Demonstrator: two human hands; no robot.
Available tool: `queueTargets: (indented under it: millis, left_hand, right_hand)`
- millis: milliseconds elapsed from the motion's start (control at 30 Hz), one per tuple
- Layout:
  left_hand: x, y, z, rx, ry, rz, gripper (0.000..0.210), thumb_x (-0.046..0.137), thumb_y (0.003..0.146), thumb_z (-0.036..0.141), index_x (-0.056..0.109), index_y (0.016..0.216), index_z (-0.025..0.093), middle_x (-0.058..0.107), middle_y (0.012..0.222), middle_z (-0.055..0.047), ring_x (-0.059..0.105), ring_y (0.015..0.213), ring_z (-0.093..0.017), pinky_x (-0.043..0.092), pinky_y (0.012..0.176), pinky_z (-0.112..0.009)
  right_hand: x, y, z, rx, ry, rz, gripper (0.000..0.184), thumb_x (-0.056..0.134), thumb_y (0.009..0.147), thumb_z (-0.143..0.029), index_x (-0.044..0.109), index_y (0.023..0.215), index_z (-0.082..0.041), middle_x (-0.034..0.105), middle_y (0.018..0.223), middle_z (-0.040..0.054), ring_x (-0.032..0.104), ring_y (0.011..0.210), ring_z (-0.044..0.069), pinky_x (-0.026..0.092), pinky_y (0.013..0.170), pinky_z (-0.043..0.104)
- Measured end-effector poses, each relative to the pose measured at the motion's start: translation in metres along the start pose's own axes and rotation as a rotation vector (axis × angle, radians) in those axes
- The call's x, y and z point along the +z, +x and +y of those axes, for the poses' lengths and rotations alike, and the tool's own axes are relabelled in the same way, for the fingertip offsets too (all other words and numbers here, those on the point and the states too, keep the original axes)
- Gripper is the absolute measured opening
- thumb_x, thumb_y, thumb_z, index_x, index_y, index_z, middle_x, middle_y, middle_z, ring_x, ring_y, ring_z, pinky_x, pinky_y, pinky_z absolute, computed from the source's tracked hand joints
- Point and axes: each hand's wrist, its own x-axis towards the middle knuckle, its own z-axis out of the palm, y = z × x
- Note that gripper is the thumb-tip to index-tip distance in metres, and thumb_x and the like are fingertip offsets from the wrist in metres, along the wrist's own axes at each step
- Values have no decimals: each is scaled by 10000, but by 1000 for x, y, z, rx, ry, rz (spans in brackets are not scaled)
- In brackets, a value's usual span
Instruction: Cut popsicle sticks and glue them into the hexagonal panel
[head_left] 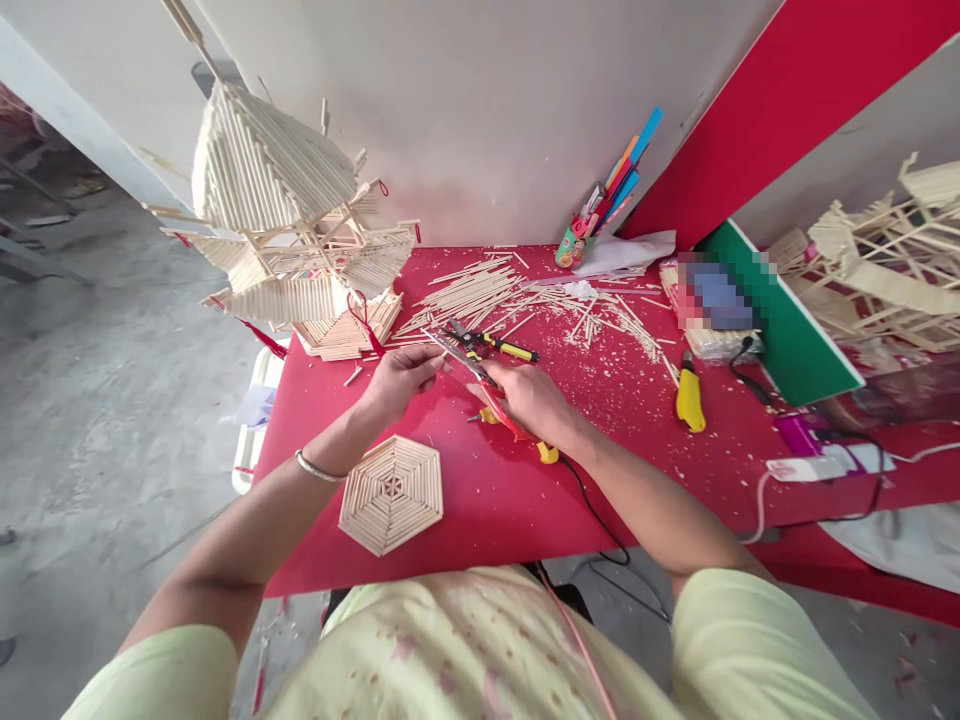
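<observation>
Now, both hands meet over the middle of the red tabletop (611, 500), at its left half. Right hand (534, 398): grip wrapped on a red-handled metal tool with a long silver blade (466, 359). Long axis runs diagonally, handles near and right, tip far and left, so the blade points across the left hand's fingertips. Left hand (403, 384): grip pinched together on what looks like a slim pale wooden stick, mostly hidden; its axis is too small to read. Stick sits just near side of the blade, left of the right grip; whether metal touches it, cannot tell. Close beyond lie black pliers with yellow-and-black handles (516, 349). Loose pale sticks (476, 290) fan out on the far side. Flat hexagonal panel of concentric pale sticks (391, 495) lies near and left, apart from both grips; left hand is the nearer, its forearm running along the panel's left edge.
</observation>
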Motion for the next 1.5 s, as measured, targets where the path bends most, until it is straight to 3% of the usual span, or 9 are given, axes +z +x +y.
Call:
queueTargets:
  millis: [167, 600, 767, 900, 1100, 1233, 1300, 1400, 1500]
  left_hand:
    - [4, -4, 8, 45, 61, 29, 364, 929, 664, 408, 824, 879, 134, 726, 715, -47, 416, 490, -48, 294, 457, -217]
    - [4, -11, 8, -20, 0, 51, 412, 952, 647, 443, 753, 831, 132, 688, 704, -34, 511, 521, -65, 360, 464, -198]
    - [-17, -27, 10, -15, 84, 30, 385, 967, 615, 397, 769, 817, 137, 657, 661, -22, 547, 551, -82, 446, 519, -214]
    - [-46, -45, 8, -60, 258, 55, 424, 947, 648, 441, 822, 925, 145, 635, 618, -21, 538, 509, -100, 411, 469, -228]
    - [-72, -103, 17, 69, 568, 150, 247, 813, 825, 394, 831, 935, 173, 677, 721, -43, 545, 571, -108, 431, 526, -240]
    - [-74, -161, 10, 107, 666, 170, 205, 740, 892, 378, 812, 924, 189, 739, 844, -67, 635, 687, -151, 522, 643, -263]
    - [-77, -191, -1, 45, 650, 348, 194, 695, 923, 366, 770, 908, 188, 699, 727, -29, 608, 607, -132, 494, 581, -242]
    - [-84, -229, -20, -57, 688, 566, 166, 645, 954, 331, 717, 904, 190, 656, 639, 4, 604, 556, -118, 457, 538, -214]
    - [-89, -247, -37, -145, 650, 569, 181, 622, 978, 344, 706, 928, 192, 699, 667, -12, 645, 573, -130, 463, 532, -213]
  right_hand:
    - [1, 1, -3, -18, 16, 90, 523, 467, 1069, -625, 636, 1366, -229, 809, 1025, 73, 769, 879, 238, 443, 673, 288]
    - [-7, -3, 33, 200, -66, 108, 618, 440, 1016, -747, 753, 1110, -223, 768, 792, 76, 686, 653, 214, 422, 612, 292]
    - [0, -38, 84, 563, -294, 48, 630, 452, 1042, -646, 666, 1363, -148, 782, 974, 211, 744, 857, 345, 502, 753, 418]
    - [-2, -72, 99, 638, -328, -5, 574, 545, 1026, -446, 545, 1538, -187, 742, 1215, 241, 719, 1062, 382, 518, 855, 461]
    - [2, -78, 12, 251, 47, 404, 468, 432, 1097, -436, 678, 1410, -190, 746, 1252, 164, 693, 1138, 299, 524, 1024, 431]
    - [47, -55, -72, -99, 356, 214, 448, 498, 1088, -457, 604, 1479, -268, 720, 1317, 89, 697, 1137, 235, 573, 1006, 377]
    - [72, -45, -96, -164, 277, 172, 453, 492, 1090, -415, 600, 1493, -238, 694, 1354, 110, 652, 1213, 259, 545, 1053, 397]
    - [98, -39, -104, -134, 147, 159, 454, 496, 1074, -344, 614, 1479, -176, 661, 1381, 154, 591, 1265, 311, 500, 1103, 457]
    - [105, -41, -98, -92, 107, 113, 462, 488, 1069, -337, 605, 1482, -166, 677, 1333, 170, 599, 1236, 321, 509, 1069, 467]
